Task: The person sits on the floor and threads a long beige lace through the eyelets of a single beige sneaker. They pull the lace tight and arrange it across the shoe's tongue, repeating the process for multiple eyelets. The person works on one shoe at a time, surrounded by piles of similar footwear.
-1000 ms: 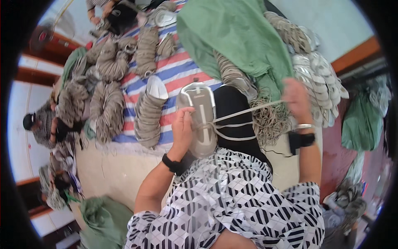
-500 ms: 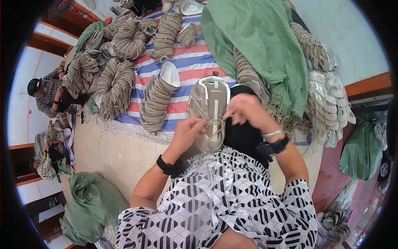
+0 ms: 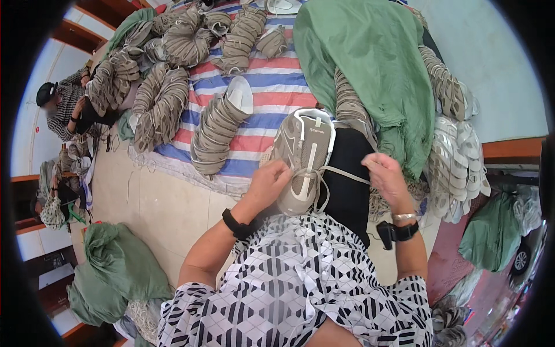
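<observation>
The left hand [image 3: 269, 184] touched the shoe [image 3: 300, 144] (its grip unclear to me); the right hand [image 3: 388, 178], apart, held a lace [image 3: 347, 174] off the shoe's right

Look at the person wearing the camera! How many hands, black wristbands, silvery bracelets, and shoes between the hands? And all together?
Hands: 2 (left hand, right hand)
Black wristbands: 2, one on each arm
Silvery bracelet: 1
Shoe between the hands: 1
Total: 6

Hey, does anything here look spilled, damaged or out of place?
Nothing stands out: the beige shoe upper looks intact, its lace stretched toward the right hand, and the nearest stack of uppers rests nested on the striped sheet.
</observation>
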The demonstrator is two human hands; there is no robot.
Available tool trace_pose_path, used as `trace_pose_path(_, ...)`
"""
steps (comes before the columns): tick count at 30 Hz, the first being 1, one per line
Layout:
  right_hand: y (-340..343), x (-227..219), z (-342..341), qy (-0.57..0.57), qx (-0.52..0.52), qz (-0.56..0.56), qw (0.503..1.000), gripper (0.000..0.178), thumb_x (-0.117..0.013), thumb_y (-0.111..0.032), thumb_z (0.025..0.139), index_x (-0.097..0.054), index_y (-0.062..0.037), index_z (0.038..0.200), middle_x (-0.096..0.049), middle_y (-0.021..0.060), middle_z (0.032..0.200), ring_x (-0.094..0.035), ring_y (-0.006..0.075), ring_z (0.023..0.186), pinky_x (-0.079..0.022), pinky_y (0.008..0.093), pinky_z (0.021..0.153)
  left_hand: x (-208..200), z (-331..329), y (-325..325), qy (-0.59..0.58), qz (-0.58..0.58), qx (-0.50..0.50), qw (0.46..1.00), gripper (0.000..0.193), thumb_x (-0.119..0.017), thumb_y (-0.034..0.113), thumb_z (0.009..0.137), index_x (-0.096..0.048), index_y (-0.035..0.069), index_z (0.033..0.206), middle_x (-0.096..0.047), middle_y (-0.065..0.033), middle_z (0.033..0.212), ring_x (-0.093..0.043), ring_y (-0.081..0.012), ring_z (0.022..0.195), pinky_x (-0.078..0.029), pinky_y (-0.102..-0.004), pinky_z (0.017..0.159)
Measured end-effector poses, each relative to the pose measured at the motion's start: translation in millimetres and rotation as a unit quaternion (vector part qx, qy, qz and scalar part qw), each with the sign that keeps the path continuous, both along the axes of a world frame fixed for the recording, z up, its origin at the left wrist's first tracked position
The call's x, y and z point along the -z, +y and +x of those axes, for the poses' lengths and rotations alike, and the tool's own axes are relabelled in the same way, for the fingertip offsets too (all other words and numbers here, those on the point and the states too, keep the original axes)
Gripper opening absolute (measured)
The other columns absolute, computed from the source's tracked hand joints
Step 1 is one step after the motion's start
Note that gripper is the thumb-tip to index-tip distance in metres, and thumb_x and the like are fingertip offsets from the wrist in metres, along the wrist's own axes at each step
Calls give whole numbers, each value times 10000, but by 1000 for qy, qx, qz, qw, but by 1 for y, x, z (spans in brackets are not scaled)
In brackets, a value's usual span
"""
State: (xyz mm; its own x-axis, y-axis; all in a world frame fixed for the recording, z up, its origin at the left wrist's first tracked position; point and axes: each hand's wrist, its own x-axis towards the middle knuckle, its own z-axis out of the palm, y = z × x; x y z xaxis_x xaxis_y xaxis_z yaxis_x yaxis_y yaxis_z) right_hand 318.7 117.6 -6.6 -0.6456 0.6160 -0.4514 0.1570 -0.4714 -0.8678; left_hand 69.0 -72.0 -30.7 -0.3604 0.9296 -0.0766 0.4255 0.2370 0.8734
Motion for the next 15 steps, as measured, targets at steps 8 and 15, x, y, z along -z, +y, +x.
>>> trace_pose_path(8, -17, -1, -113, 19, -171, -9, 985, 314, -494, -262, 980, -604, 5, 1105, -512, -3, 521, -420, 55, 354, -327, 182, 346, 10, -1, 13, -32, -41, -28, 998, 222, -611, 208, 882, -564, 32, 754, -539, -32, 638, -482, -102, 608, -406, -278, 561)
trace_pose_path(15, -26, 11, -102, -22, -268, -72, 960, 312, -498, -241, 975, -590, -1, 1152, -535, 13, 531, -424, 59, 341, -323, 187, 321, -3, 18, 14, 216, -1, -42, 976, 173, -610, 199, 842, -586, 42, 774, -579, -114, 652, -552, -225, 567, -438, -340, 555)
